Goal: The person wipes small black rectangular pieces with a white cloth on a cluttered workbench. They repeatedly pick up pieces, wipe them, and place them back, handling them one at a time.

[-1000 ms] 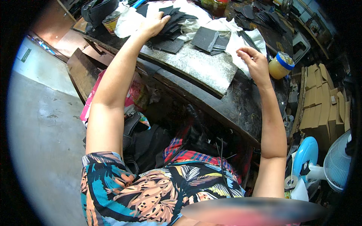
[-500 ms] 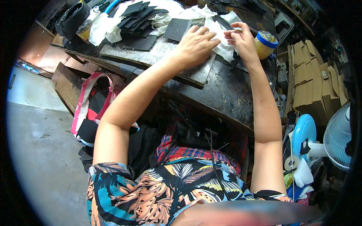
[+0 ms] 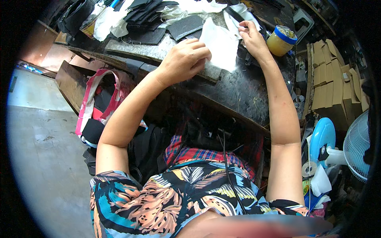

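Both hands have drawn closer: the left hand point(image 3: 183, 60) now pinches the near edge of a thin white translucent sheet point(image 3: 219, 43) (on the grey stone slab point(image 3: 158, 50)), the right hand point(image 3: 251, 36) nips its far corner.

Head-worn fisheye view, looking steeply down over the wearer's own arms.
Close above a cluttered dark stone-topped workbench point(image 3: 246, 91); edges bend toward the rim.
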Action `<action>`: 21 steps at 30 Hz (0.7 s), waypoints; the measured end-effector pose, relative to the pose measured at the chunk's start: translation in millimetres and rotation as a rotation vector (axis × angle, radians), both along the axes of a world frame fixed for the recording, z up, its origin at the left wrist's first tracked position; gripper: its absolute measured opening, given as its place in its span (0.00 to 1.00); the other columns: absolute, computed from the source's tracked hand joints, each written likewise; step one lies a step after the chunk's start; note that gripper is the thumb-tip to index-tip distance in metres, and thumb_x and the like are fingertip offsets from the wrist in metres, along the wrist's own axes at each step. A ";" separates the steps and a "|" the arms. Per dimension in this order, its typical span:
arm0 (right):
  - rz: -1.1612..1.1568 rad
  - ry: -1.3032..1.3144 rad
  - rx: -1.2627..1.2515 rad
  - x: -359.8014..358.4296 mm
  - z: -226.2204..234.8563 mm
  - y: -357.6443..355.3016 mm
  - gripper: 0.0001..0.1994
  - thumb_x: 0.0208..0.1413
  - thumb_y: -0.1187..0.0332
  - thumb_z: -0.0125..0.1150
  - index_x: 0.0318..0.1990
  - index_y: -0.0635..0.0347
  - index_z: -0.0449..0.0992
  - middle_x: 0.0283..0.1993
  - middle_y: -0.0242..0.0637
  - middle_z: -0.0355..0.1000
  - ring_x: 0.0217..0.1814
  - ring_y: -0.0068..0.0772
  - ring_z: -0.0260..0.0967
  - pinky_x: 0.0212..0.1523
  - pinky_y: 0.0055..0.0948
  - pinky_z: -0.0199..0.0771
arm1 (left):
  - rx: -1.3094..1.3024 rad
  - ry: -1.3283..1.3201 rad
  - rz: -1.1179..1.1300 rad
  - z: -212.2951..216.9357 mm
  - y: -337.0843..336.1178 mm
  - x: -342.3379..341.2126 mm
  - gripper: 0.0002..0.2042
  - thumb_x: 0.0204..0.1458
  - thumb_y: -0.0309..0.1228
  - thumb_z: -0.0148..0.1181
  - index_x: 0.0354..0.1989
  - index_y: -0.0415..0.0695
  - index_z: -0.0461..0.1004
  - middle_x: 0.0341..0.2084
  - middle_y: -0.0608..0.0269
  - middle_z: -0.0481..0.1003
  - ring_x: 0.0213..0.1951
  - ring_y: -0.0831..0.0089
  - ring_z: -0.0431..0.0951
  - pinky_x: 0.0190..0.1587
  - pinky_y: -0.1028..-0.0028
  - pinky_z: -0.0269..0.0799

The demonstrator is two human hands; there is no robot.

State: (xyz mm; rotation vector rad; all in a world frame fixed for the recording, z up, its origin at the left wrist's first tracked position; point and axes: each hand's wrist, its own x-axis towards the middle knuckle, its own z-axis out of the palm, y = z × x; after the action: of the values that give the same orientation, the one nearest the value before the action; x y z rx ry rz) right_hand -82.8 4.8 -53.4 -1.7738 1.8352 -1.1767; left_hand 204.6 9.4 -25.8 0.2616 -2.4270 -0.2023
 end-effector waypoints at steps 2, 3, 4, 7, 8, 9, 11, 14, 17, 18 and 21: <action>0.002 0.107 -0.033 -0.2 -0.4 1.3 0.17 0.64 0.69 0.50 0.58 0.62 0.64 0.57 0.56 0.73 0.60 0.45 0.72 0.58 0.36 0.70 | 0.064 -0.034 -0.001 2.0 8.6 9.6 0.08 0.43 0.21 0.60 0.32 0.43 0.72 0.29 0.58 0.72 0.36 0.57 0.74 0.40 0.63 0.71; -0.008 0.132 -0.035 0.0 -0.5 1.0 0.17 0.64 0.68 0.51 0.59 0.62 0.64 0.57 0.57 0.72 0.60 0.47 0.72 0.59 0.37 0.70 | 0.075 -0.035 -0.020 3.0 11.8 13.8 0.09 0.41 0.20 0.59 0.32 0.43 0.71 0.30 0.59 0.72 0.37 0.58 0.74 0.42 0.63 0.71; -0.008 0.156 -0.051 0.7 -1.5 1.0 0.18 0.64 0.68 0.51 0.59 0.62 0.64 0.57 0.57 0.72 0.61 0.48 0.71 0.60 0.38 0.69 | 0.072 -0.011 -0.021 3.5 14.9 17.6 0.09 0.41 0.21 0.59 0.32 0.43 0.71 0.31 0.60 0.73 0.37 0.59 0.75 0.42 0.64 0.71; -0.022 0.177 -0.064 4.2 -5.1 1.5 0.18 0.64 0.66 0.53 0.57 0.63 0.64 0.56 0.57 0.73 0.61 0.49 0.71 0.60 0.39 0.69 | 0.113 0.003 -0.020 4.1 25.2 30.5 0.09 0.41 0.21 0.59 0.32 0.43 0.71 0.35 0.60 0.74 0.43 0.59 0.76 0.51 0.62 0.71; -0.030 0.200 -0.078 5.6 -5.0 0.9 0.18 0.64 0.66 0.54 0.57 0.63 0.64 0.56 0.57 0.73 0.61 0.49 0.71 0.61 0.38 0.69 | 0.061 -0.046 -0.022 3.8 27.6 32.4 0.08 0.41 0.21 0.60 0.31 0.43 0.71 0.34 0.60 0.73 0.42 0.59 0.75 0.51 0.62 0.70; -0.062 0.235 -0.110 7.8 -4.7 1.9 0.17 0.63 0.66 0.55 0.56 0.61 0.66 0.53 0.53 0.76 0.58 0.47 0.74 0.58 0.38 0.71 | 0.007 -0.073 -0.029 3.8 30.5 34.7 0.09 0.41 0.22 0.61 0.31 0.43 0.70 0.33 0.61 0.72 0.41 0.59 0.75 0.52 0.62 0.70; -0.064 0.241 -0.230 10.7 1.0 4.7 0.15 0.63 0.66 0.56 0.55 0.60 0.67 0.52 0.50 0.77 0.56 0.45 0.76 0.55 0.36 0.73 | -0.030 -0.229 -0.022 4.3 34.4 37.3 0.09 0.43 0.27 0.62 0.33 0.44 0.71 0.37 0.58 0.73 0.45 0.56 0.74 0.60 0.60 0.65; -0.028 0.311 -0.328 16.0 18.6 10.8 0.16 0.61 0.63 0.61 0.53 0.58 0.69 0.44 0.42 0.80 0.45 0.37 0.79 0.46 0.31 0.77 | -0.073 -0.081 -0.020 5.9 36.3 36.4 0.12 0.46 0.35 0.61 0.36 0.43 0.73 0.44 0.54 0.74 0.49 0.54 0.73 0.60 0.60 0.65; 0.046 0.297 -0.033 19.6 36.3 23.3 0.21 0.57 0.59 0.67 0.54 0.55 0.70 0.37 0.37 0.78 0.36 0.28 0.76 0.38 0.29 0.76 | -0.043 0.046 0.324 6.2 34.1 28.1 0.20 0.53 0.47 0.59 0.41 0.40 0.75 0.42 0.51 0.75 0.47 0.53 0.73 0.50 0.60 0.71; 0.096 0.276 -0.014 25.4 36.3 26.1 0.22 0.56 0.60 0.68 0.55 0.54 0.70 0.36 0.37 0.77 0.37 0.28 0.75 0.38 0.28 0.75 | -0.070 0.042 0.520 4.8 33.4 23.0 0.22 0.53 0.50 0.60 0.40 0.40 0.76 0.40 0.52 0.76 0.46 0.54 0.74 0.48 0.61 0.72; 0.200 0.332 0.030 36.9 30.2 31.5 0.28 0.51 0.62 0.72 0.58 0.54 0.68 0.33 0.34 0.73 0.36 0.29 0.73 0.39 0.27 0.74 | -0.036 -0.163 0.620 -1.0 30.4 10.3 0.24 0.50 0.51 0.64 0.38 0.39 0.77 0.36 0.54 0.77 0.43 0.55 0.75 0.46 0.62 0.72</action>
State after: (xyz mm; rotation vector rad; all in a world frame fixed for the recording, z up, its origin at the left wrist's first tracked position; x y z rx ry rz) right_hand -45.9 36.3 -23.2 -2.1821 1.7772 -0.8149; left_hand 214.8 39.8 -26.8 1.0216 -2.3746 0.1459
